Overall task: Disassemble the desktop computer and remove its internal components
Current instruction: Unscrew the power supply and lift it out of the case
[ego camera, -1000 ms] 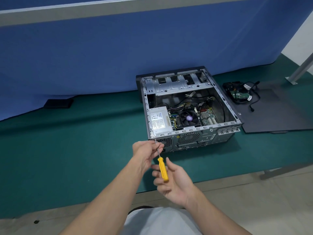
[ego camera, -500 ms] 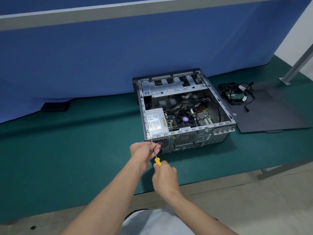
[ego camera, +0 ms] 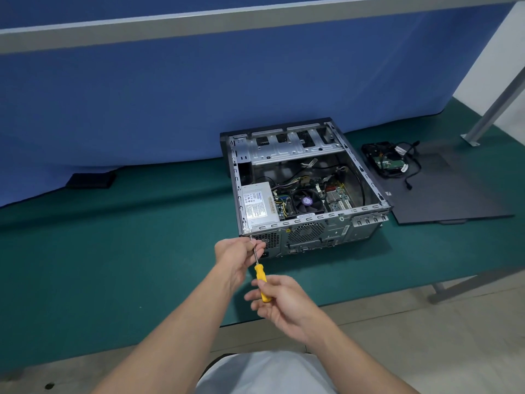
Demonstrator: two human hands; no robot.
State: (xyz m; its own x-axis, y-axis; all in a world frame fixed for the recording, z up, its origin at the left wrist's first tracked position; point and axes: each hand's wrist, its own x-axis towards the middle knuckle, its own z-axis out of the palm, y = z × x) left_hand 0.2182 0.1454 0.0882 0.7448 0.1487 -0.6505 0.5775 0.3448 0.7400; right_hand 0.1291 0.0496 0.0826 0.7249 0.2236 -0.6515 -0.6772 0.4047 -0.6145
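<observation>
The computer case is bare, dull grey sheet metal. The screwdriver has a glossy yellow plastic handle and shiny metal shaft.

A workshop-like repair station: a green-matted tabletop backed by a blue partition screen, metal frame legs, tiled floor.

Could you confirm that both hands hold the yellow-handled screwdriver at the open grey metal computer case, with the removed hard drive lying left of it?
Not quite: the head view shows the green-boarded hard drive lying right of the grey metal computer case, on a dark flat panel. The left hand and right hand do hold the yellow-handled screwdriver.
</observation>
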